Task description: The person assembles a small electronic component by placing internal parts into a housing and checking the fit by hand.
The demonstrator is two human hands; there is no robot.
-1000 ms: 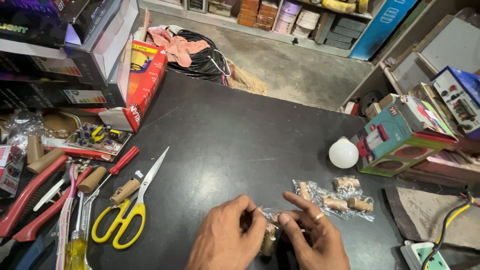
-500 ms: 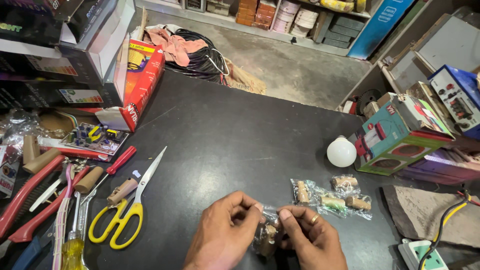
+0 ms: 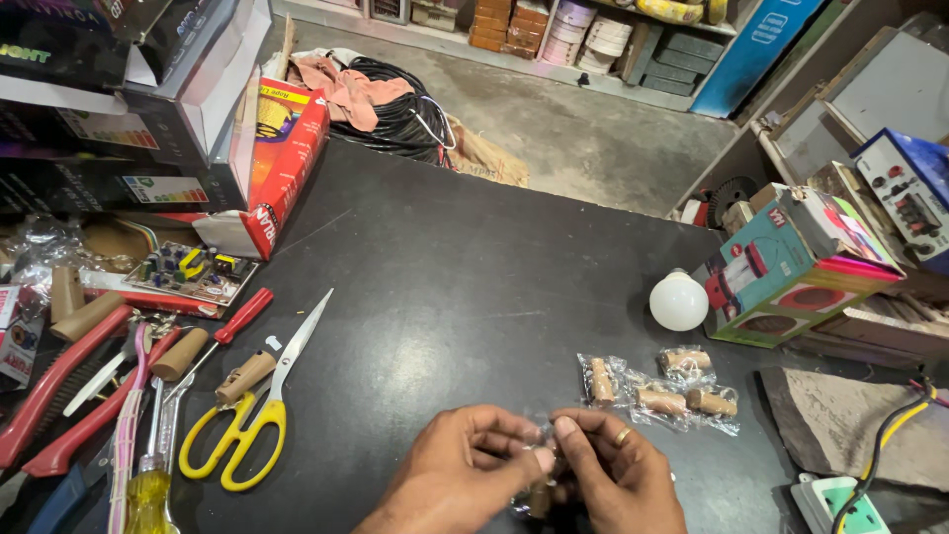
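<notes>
1. At the near edge of a dark worktable [image 3: 474, 267], the left hand [image 3: 465, 470] and right hand [image 3: 618, 475] both pinch a small clear packet [image 3: 539, 489] between them.
2. Similar packets [image 3: 657, 391] lie just beyond; yellow-handled scissors [image 3: 247, 425] rest to the left.

Both hands, left [image 3: 465, 465] and right [image 3: 608, 475], pinched a small clear packet [image 3: 539, 489] at the near edge of the dark worktop [image 3: 445, 267]. More packets [image 3: 657, 388] lay just right, yellow-handled scissors [image 3: 247, 415] left, a white bulb [image 3: 678, 301] farther right.

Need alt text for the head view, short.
Two bare hands, left hand and right hand, pinch a small clear packet over a black table. More packets, a white bulb and yellow scissors lie nearby.
</notes>
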